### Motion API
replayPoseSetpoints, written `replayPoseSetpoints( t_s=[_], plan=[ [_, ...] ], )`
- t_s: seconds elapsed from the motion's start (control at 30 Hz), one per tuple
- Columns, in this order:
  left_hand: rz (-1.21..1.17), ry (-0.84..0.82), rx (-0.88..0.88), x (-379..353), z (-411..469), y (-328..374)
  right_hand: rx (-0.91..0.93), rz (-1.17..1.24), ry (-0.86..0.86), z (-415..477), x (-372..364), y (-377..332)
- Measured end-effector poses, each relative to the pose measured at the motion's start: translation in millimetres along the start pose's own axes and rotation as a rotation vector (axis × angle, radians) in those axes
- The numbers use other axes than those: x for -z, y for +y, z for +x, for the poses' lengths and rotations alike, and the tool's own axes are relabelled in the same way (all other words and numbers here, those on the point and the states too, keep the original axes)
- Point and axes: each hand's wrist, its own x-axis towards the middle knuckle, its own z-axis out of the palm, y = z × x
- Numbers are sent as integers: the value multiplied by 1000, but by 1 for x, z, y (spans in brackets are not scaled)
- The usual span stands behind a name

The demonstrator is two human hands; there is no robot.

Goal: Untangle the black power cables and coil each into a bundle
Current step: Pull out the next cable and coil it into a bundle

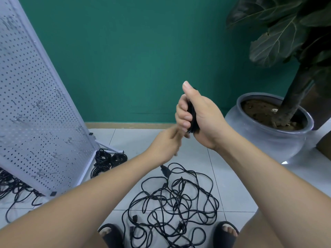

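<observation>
Grips a coiled cable bundle in the right hand. Cannot tell the grip of the blurred left hand, just below. Tangled cables on the floor.

blk cables, teal wall, white perforated pegboard, grey pot

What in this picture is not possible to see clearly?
Head view:
left hand: motion blur, grip unclear.
cable bundle: mostly hidden inside the right hand.
floor tangle: cut by bottom edge, cable count unclear.
more cables on the left: partly behind the pegboard.
</observation>
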Motion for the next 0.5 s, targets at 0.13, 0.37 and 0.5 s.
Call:
replayPoseSetpoints(
  t_s=[0.13,0.37,0.5],
  plan=[
    [158,-146,-7,-18,-13,2,73,-126,181,11,13,2],
    [321,-132,-79,-15,-28,15,68,-336,232,25,37,19],
    [463,-144,-156,1,-29,24,54,-566,194,26,39,34]
  ],
)
